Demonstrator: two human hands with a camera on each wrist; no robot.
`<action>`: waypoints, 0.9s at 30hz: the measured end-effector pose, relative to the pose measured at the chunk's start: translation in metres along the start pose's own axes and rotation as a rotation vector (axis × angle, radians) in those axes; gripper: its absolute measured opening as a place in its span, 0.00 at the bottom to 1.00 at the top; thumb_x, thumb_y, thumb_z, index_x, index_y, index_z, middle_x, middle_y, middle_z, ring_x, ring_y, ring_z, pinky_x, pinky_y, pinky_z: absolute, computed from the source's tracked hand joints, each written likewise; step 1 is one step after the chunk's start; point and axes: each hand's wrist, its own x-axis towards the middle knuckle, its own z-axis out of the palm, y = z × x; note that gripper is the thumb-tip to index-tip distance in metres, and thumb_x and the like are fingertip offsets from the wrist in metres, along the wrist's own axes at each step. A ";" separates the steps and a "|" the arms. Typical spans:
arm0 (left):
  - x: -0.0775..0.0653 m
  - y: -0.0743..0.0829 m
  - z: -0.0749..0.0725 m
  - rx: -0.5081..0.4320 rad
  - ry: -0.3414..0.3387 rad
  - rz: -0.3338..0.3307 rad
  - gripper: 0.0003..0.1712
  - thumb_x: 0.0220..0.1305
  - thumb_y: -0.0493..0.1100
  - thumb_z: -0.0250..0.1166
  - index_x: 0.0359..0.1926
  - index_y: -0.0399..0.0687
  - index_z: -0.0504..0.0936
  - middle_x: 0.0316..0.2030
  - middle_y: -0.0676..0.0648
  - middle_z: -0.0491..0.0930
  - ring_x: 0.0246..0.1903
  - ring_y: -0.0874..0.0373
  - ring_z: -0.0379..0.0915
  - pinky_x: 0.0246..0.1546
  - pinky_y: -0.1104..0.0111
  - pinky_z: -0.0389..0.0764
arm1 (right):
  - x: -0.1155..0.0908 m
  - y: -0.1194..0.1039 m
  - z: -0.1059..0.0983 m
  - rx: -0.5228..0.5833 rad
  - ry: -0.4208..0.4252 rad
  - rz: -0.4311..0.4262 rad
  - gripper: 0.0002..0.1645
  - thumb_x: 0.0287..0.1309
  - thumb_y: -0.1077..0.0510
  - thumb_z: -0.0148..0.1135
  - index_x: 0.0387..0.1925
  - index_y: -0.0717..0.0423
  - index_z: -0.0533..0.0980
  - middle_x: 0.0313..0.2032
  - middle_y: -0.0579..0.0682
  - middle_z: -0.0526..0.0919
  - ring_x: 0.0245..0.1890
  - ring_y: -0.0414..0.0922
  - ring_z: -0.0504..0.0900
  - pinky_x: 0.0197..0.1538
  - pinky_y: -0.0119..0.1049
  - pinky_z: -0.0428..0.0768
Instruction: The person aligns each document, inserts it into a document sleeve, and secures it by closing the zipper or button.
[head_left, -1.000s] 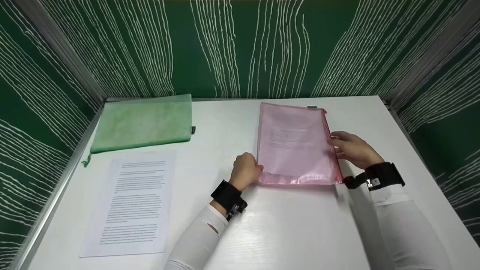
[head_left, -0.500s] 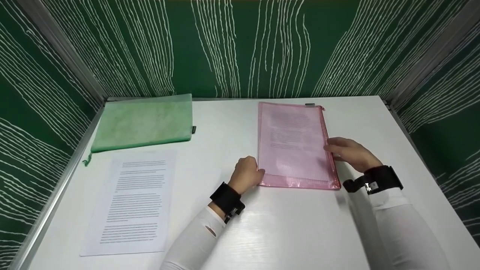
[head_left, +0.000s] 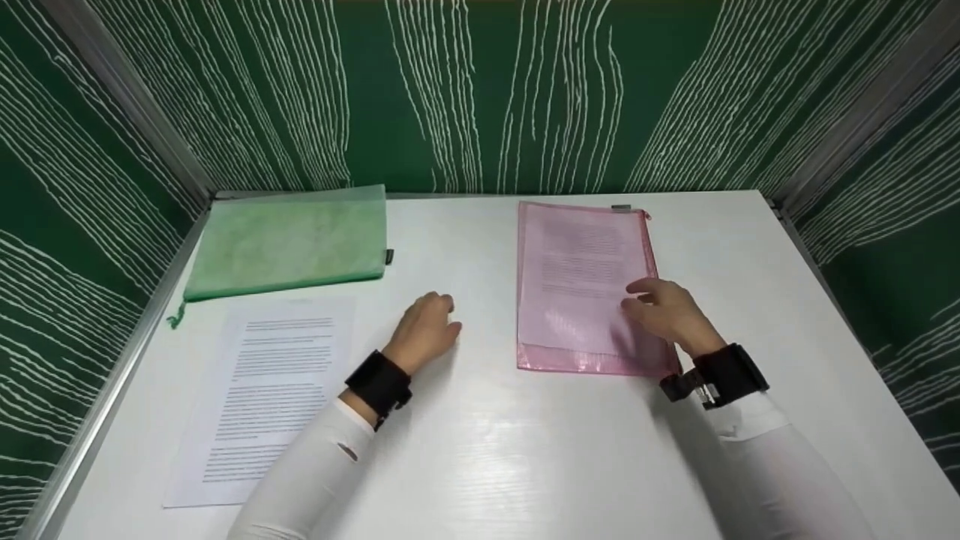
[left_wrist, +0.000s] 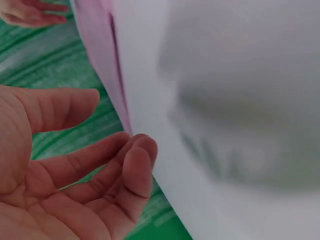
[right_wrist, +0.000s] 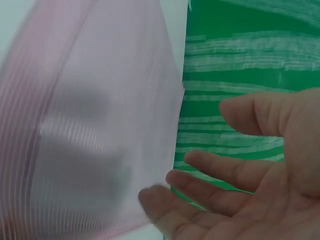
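A pink translucent zip pouch [head_left: 577, 315] with a printed sheet inside lies on the white table, right of the middle. My right hand [head_left: 670, 313] hovers over its right side with nothing in its grasp; in the right wrist view the thumb and fingers [right_wrist: 215, 165] are spread apart. My left hand [head_left: 424, 334] is apart from the pouch, between it and a printed paper sheet [head_left: 262, 405] at the left. Nothing sits between its thumb and loosely bent fingers [left_wrist: 137, 170] in the left wrist view. The left forearm covers the sheet's lower right corner.
A green zip pouch [head_left: 292, 244] lies at the back left, just behind the paper sheet, its green pull cord [head_left: 177, 315] hanging off one corner. Green walls [head_left: 495, 97] with white wavy lines stand around the white table [head_left: 480, 465] at the back and sides.
My left hand has let go of the pink pouch's left edge and moved left. My right hand has released the right edge and shifted left over the pouch, which now lies flat.
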 end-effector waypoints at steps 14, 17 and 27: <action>0.027 -0.090 -0.046 0.388 0.258 0.099 0.12 0.58 0.30 0.60 0.41 0.25 0.80 0.34 0.33 0.75 0.35 0.40 0.76 0.34 0.54 0.80 | 0.023 -0.045 0.058 0.075 0.145 -0.331 0.16 0.61 0.65 0.56 0.49 0.67 0.78 0.48 0.63 0.82 0.45 0.58 0.82 0.50 0.50 0.79; 0.035 -0.096 -0.045 0.485 0.248 0.085 0.13 0.60 0.33 0.61 0.43 0.26 0.80 0.34 0.33 0.76 0.35 0.40 0.77 0.35 0.55 0.81 | 0.030 -0.056 0.072 0.100 0.148 -0.344 0.16 0.60 0.66 0.57 0.49 0.67 0.78 0.48 0.63 0.82 0.45 0.57 0.82 0.49 0.49 0.80; 0.055 -0.102 -0.038 0.687 0.154 -0.024 0.11 0.67 0.34 0.56 0.39 0.30 0.83 0.30 0.35 0.80 0.34 0.41 0.79 0.37 0.52 0.81 | 0.049 -0.093 0.124 0.109 0.063 -0.348 0.20 0.58 0.66 0.55 0.51 0.69 0.76 0.47 0.62 0.81 0.42 0.55 0.83 0.45 0.45 0.81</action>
